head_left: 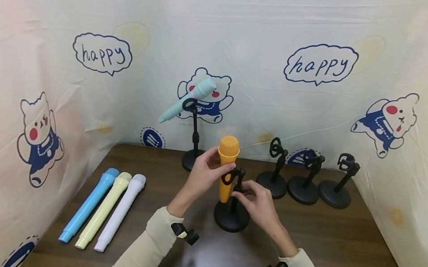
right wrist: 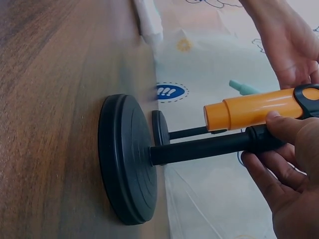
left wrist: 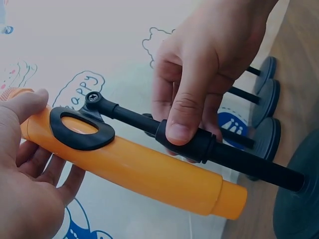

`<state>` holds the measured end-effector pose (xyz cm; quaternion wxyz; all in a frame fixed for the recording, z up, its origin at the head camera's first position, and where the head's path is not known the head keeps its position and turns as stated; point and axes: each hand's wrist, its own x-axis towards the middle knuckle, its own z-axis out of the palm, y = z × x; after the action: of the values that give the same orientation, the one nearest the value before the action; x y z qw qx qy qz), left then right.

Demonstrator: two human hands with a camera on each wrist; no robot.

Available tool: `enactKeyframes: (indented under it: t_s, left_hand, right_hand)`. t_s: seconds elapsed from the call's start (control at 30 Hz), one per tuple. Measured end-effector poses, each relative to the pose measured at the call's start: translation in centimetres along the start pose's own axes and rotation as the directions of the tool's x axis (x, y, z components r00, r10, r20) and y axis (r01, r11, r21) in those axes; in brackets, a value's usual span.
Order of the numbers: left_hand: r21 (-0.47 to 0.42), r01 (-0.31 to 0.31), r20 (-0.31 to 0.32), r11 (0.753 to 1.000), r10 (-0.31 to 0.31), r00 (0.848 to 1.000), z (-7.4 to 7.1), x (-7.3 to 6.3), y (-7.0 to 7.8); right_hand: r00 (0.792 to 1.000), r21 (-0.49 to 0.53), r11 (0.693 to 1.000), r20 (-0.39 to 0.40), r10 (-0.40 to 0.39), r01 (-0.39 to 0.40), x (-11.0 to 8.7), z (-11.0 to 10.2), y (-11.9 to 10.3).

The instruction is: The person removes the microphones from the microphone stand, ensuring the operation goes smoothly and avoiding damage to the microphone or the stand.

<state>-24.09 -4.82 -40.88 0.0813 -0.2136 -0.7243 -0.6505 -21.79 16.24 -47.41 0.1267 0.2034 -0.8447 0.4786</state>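
Only the head cam catches the three loose mics [head_left: 103, 209] lying on the table [head_left: 221, 265]; the left wrist cam gets the tiny screw [left wrist: 93, 97] by the clip [left wrist: 105, 135]. Left hand [head_left: 203, 173] has thumb and fingers wrapped around the orange mic [head_left: 229, 149], up by its head, clip against its side. Right hand [head_left: 259, 203] is pinching the black stand's [head_left: 231, 220] collar [left wrist: 197, 149].

Hands [left wrist: 30, 169] [left wrist: 199, 69] grip an orange microphone [left wrist: 149, 169] and black stand [left wrist: 249, 163].

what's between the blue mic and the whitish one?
The pale yellow mic, lying on the table; the head view shows it.
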Motion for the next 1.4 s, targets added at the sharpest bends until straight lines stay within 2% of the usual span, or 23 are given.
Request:
enactKeyframes:
  t_s: [0.37, 0.83, 1.4]
  left_hand:
    - [0.015, -0.026, 0.015, 1.000, 0.026, 1.000, -0.21, 0.35, 0.04]
    - [-0.003, -0.007, 0.023, 1.000, 0.007, 1.000, -0.25, 0.52, 0.34]
    - [0.004, -0.020, 0.004, 1.000, 0.020, 1.000, -0.17, 0.80, 0.72]
  right_hand:
    - [1.000, -0.003, 1.000, -0.001, -0.001, 0.001, 0.12, 0.06, 0.01]
    - [1.000, 0.003, 1.000, 0.003, -0.004, 0.004, 0.10, -0.02, -0.06]
    - [1.000, 0.004, 1.000, 0.007, 0.013, -0.013, 0.14, -0.07, -0.14]
